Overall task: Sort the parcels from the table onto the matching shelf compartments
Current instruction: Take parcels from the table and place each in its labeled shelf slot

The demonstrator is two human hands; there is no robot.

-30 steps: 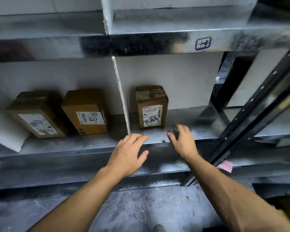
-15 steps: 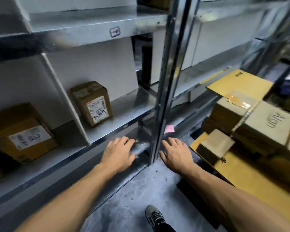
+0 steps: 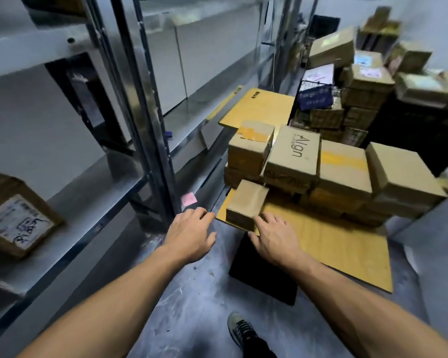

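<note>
L grip (image 3: 189, 233) relaxed, empty. R grip (image 3: 272, 236) fingers straight, beside small parcel (image 3: 246, 202) on tabletop (image 3: 334, 249); contact unclear.

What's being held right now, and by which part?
Nothing is gripped yet. The left hand is open and empty; the right hand is spread beside the small parcel, fingertips at its near edge, contact unclear.

You stand on a grey, mottled floor (image 3: 192, 306) marked with pale scuffs. Along your left runs a metal shelf (image 3: 101, 182); its bright boards and posts catch the light in streaks, and white panels (image 3: 23, 120) close its back. A pink note (image 3: 188, 198) sticks low on the nearest post (image 3: 150, 125). On your right the table (image 3: 347, 254) shows a yellow top over a black base (image 3: 264, 277). A pale wall (image 3: 445, 42) stands beyond, far right.
</note>
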